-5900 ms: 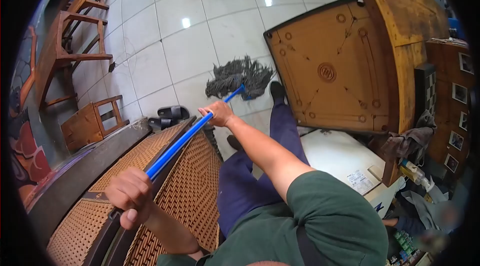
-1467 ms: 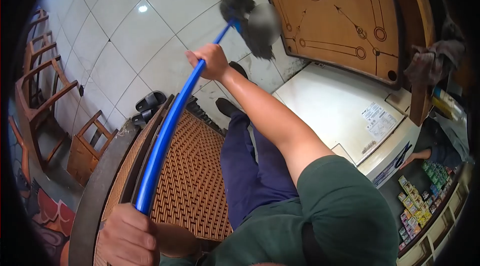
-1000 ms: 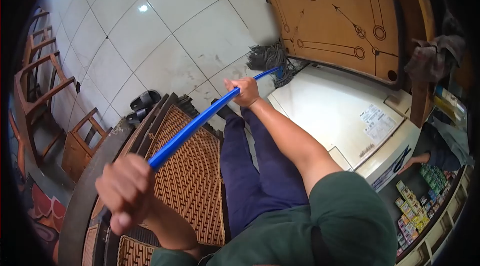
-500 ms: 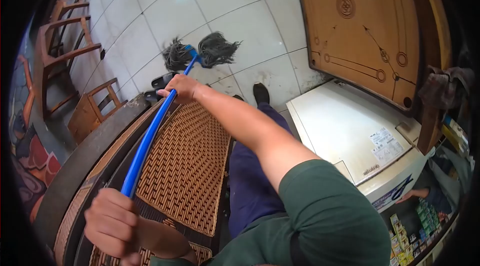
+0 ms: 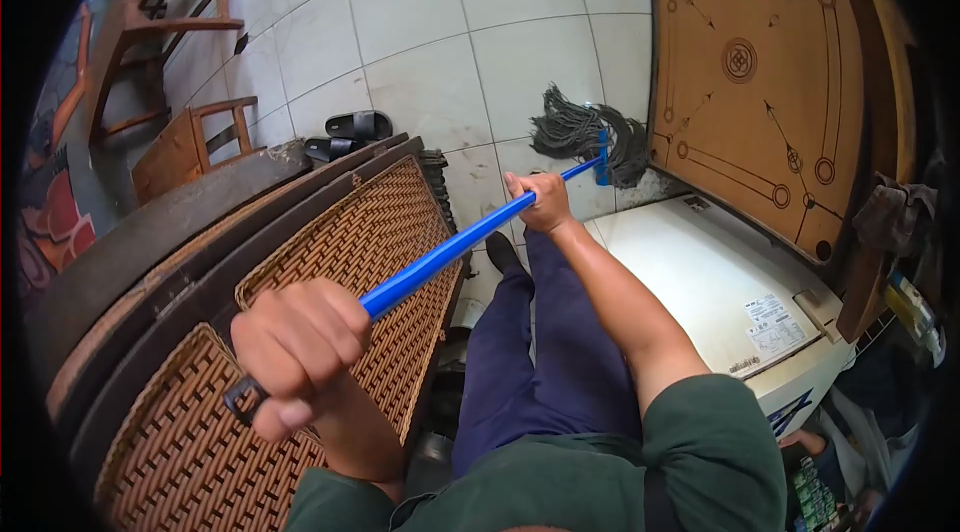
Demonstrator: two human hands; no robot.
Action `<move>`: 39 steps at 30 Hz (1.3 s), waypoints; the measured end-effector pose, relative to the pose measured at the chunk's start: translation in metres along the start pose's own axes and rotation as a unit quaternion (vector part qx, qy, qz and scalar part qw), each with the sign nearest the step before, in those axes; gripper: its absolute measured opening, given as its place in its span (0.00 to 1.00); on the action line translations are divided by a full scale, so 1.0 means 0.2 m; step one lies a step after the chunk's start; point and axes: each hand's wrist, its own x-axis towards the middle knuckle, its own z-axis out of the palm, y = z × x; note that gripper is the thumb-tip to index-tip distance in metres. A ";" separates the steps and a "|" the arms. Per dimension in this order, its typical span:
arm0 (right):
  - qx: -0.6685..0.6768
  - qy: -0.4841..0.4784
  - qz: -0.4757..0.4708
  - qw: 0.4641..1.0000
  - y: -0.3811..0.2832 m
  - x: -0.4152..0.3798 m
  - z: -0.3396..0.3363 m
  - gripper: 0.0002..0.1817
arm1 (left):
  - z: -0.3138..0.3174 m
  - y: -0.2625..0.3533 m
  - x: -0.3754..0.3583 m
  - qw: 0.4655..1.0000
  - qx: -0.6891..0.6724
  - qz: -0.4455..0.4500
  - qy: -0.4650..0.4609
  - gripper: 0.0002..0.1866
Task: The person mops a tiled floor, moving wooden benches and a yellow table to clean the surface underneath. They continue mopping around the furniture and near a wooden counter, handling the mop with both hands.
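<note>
Both hands grip a mop with a long blue handle (image 5: 450, 252). My left hand (image 5: 298, 352) is closed around the handle's near end, low and close to my body. My right hand (image 5: 540, 200) holds the handle farther along, arm stretched forward. The grey string mop head (image 5: 580, 132) lies on the white tiled floor (image 5: 420, 62), right next to the lower edge of a wooden carrom board (image 5: 760, 82) that leans upright on the right.
Woven brown panels with dark frames (image 5: 300, 262) stand stacked at my left. A white chest appliance (image 5: 710, 282) is on my right. Black sandals (image 5: 350, 127) lie on the floor, wooden chairs (image 5: 190, 132) behind them. Another person's hand (image 5: 800, 442) shows low right.
The mop head has swung from the left, near the sandals, to the right, against the carrom board. My left hand has risen and my view has turned.
</note>
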 end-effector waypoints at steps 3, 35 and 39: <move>0.052 0.020 -0.043 0.997 -0.13 -0.04 0.13 0.23 | 0.08 0.13 -0.08 0.998 0.041 0.008 -0.057 0.24; 0.013 0.001 0.035 0.999 0.09 -0.26 -0.12 0.23 | 0.13 -0.10 -0.13 0.999 0.042 0.005 0.031 0.24; -0.045 -0.003 0.035 0.998 0.22 -0.41 -0.27 0.22 | 0.22 -0.26 -0.31 0.998 -0.022 -0.021 0.048 0.23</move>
